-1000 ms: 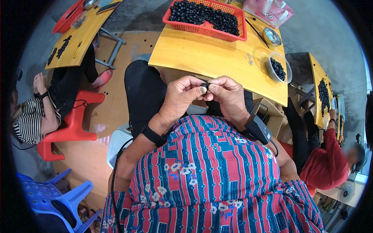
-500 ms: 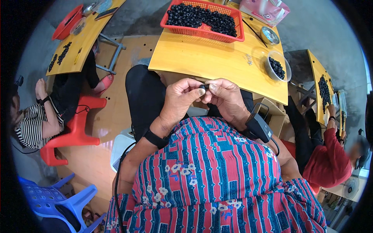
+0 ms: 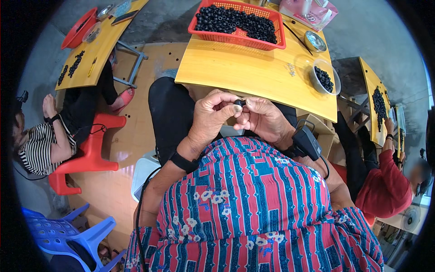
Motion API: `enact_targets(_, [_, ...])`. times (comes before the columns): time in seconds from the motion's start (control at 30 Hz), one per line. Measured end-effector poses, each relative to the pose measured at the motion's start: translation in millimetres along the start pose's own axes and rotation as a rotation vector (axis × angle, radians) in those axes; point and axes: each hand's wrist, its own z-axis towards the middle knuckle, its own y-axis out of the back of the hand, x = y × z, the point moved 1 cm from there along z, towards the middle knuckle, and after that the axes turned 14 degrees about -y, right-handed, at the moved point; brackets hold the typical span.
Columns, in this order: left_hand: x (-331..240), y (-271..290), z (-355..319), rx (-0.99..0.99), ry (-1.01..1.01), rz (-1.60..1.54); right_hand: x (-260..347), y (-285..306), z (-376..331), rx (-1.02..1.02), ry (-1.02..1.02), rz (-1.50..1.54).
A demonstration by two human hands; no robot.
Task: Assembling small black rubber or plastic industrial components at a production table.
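Just in front of the near table edge, a small black ring-like part (image 3: pixel 240 103) is pinched between my two hands. My left hand (image 3: pixel 208 117) grips it from the left with thumb and forefinger. From the right, my right hand (image 3: pixel 266 119) meets it with thumb and fingertips, which partly hide the part. Beyond them on the yellow table (image 3: pixel 231 68) stands a red plastic basket (image 3: pixel 235 40) full of similar black parts. A clear plastic bowl (image 3: pixel 337 75) at the table's right holds more of them. Several tiny pale pieces (image 3: pixel 291 69) lie beside that bowl.
At the table's far right are a round metal dish (image 3: pixel 315 41), a thin black rod (image 3: pixel 297 39) and a pink package (image 3: pixel 310 14). One person (image 3: pixel 47 149) sits left by a red stool (image 3: pixel 86 156); another (image 3: pixel 385 190) works at the right. A blue chair (image 3: pixel 68 231) stands lower left.
My right hand's fingers have shifted and loosened slightly around the black part, which shows a little more now. The rest of the view has moved only slightly.
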Motion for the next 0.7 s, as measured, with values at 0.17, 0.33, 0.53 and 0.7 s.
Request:
enact_targets(0.17, [-6,-3,2,-0.026,0.018,0.038,1,5,0,0.032,-0.003,-0.031])
enact_targets(0.33, [-1,-2,-1,-0.026,0.015,0.04,-1,7,1,0.004,-0.02,0.006])
enact_targets(0.53, [-7,-1,1,0.02,0.009,0.142,-2,4,-2,-0.024,-0.01,0.121])
enact_targets(0.7, [2,-2,-1,-0.001,0.0,0.144,-1,4,-2,-0.008,-0.01,0.094])
